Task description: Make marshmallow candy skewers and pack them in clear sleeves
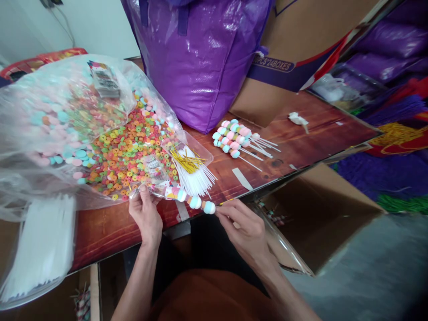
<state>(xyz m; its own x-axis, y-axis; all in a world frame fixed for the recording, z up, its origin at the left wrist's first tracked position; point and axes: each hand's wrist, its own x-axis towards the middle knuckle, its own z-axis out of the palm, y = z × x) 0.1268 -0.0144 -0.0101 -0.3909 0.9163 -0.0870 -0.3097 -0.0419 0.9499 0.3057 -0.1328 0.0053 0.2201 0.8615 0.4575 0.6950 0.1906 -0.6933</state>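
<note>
At the table's near edge, a candy skewer (192,200) strung with blue, white and orange pieces lies between my hands. My left hand (146,214) is closed in a pinch at its left end, beside a clear bag of colourful ring candies (129,151). My right hand (241,225) is closed on the stick's right end, just past the light blue candy (209,207). A bundle of white sticks with gold ties (193,171) rests just behind the skewer.
Several finished skewers (238,139) lie mid-table on the wooden top (301,142). A purple bag (200,58) and a cardboard box (301,49) stand behind. An open carton (317,218) sits right of my lap; white sticks in plastic (40,245) lie at left.
</note>
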